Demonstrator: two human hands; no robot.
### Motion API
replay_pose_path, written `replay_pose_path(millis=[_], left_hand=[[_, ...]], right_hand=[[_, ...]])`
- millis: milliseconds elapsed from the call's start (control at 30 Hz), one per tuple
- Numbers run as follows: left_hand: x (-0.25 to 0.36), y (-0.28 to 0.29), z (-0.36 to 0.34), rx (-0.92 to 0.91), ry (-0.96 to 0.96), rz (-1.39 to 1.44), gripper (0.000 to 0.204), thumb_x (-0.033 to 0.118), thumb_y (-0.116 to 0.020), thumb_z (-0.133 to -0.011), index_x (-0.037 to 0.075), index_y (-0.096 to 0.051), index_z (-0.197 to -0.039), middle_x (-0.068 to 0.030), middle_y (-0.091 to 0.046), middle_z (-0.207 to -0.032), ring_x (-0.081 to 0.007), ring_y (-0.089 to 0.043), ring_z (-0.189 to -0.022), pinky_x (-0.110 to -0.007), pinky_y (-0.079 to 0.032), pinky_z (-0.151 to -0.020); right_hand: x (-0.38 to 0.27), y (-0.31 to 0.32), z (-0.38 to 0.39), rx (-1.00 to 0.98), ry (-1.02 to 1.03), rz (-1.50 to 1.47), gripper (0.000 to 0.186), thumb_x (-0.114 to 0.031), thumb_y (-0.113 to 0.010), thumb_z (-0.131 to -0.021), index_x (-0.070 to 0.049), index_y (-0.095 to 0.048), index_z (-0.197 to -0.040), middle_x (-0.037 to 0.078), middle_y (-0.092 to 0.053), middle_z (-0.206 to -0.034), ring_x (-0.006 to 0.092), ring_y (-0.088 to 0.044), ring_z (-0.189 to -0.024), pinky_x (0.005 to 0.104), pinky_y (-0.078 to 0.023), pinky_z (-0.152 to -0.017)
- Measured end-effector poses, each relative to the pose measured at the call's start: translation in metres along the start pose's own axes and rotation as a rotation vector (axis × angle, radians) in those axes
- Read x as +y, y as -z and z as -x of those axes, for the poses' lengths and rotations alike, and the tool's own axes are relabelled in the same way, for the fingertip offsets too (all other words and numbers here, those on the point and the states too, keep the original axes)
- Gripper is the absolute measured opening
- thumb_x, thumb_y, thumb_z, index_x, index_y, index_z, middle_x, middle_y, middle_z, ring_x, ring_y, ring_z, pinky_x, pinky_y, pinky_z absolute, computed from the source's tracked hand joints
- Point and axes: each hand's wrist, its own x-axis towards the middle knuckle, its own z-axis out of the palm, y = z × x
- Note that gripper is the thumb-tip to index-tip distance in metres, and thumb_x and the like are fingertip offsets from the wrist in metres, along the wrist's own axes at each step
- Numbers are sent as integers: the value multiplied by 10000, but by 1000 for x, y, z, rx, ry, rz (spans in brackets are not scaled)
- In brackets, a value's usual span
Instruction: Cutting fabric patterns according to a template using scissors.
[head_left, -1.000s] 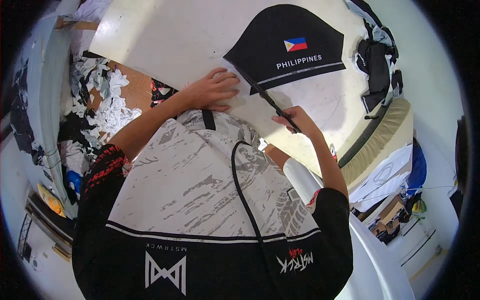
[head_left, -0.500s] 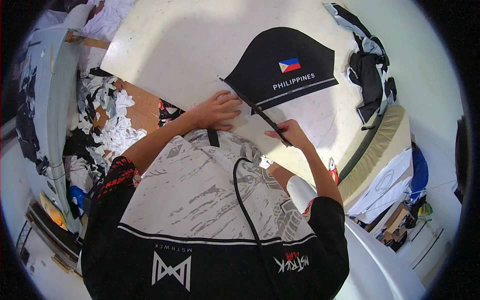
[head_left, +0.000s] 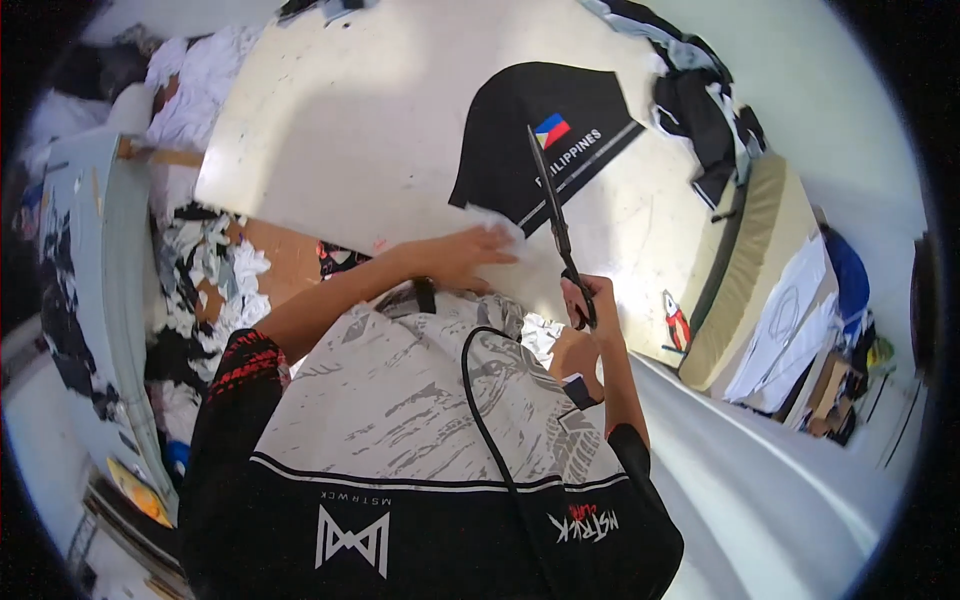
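Note:
A black fabric panel (head_left: pixel 545 90) with a curved top, a small flag print, pale lettering and a thin stripe lies on the pale table. My right hand (head_left: pixel 590 300) grips a pair of large dark scissors (head_left: pixel 556 220) by the handles. Their blades look closed and point away from me, the tips over the flag print. Near the panel's lower left corner, my left hand (head_left: pixel 460 256) is blurred, with its fingers closed on a thin whitish scrap (head_left: pixel 498 222). The scrap's material is too smeared to make out.
Bundled black and grey fabric (head_left: pixel 695 115) lies along the table's right side, near a beige padded roll (head_left: pixel 745 270). A red-handled tool (head_left: pixel 677 322) rests at the right edge. White and dark scraps (head_left: pixel 215 270) are heaped below the table (head_left: pixel 340 130) on the left.
The scissors have swung from along the panel's left edge to pointing away over it. The panel sits tilted counter-clockwise. A whitish scrap now shows at my left fingers.

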Motion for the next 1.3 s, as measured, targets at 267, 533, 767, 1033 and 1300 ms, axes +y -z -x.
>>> replay_pose_path(millis=[267,533,767,1033,1300], left_hand=[[-32,2,-47,447,95,-158,712,417,-705,-986,91,-462,-1571,-217,-425,-1619,-397,-426,-1483,-525,-340,-1218],[-83,92,89,1085,969,-690,884,616,-687,-921,40,-470,-1556,-244,-490,-1527,-418,-442,-1433,-592,-332,-1166],[-27,29,43,460,458,-57,123,88,-633,-862,47,-679,-968,-208,-671,-987,-417,-658,-949,-519,-530,-833],[-104,124,-3,1072,692,155,306,205,-650,-1017,50,-667,-1280,-222,-748,-1066,-373,-713,-1005,-476,-557,-867],[-102,58,-10,702,682,-880,705,473,-624,-1018,91,-447,-1583,-265,-350,-1657,-448,-306,-1543,-607,-217,-1246]], right_hand=[[-7,6,17,198,100,-77,402,-266,-764,-980,-61,-588,-683,-16,-523,-527,89,-495,-420,273,-342,-408],[33,-6,21,195,87,-222,410,-278,-773,-965,-53,-584,-678,-1,-539,-567,109,-526,-414,279,-366,-411],[38,-23,-4,150,75,-245,385,-310,-720,-1003,-71,-595,-729,-10,-541,-589,97,-513,-437,259,-379,-446],[43,-47,-7,185,71,-377,424,-350,-778,-970,-84,-602,-690,-21,-555,-583,90,-531,-450,265,-373,-437],[70,-62,-33,478,107,-417,477,-395,-851,-909,-68,-608,-661,0,-565,-548,97,-529,-447,285,-375,-441]])
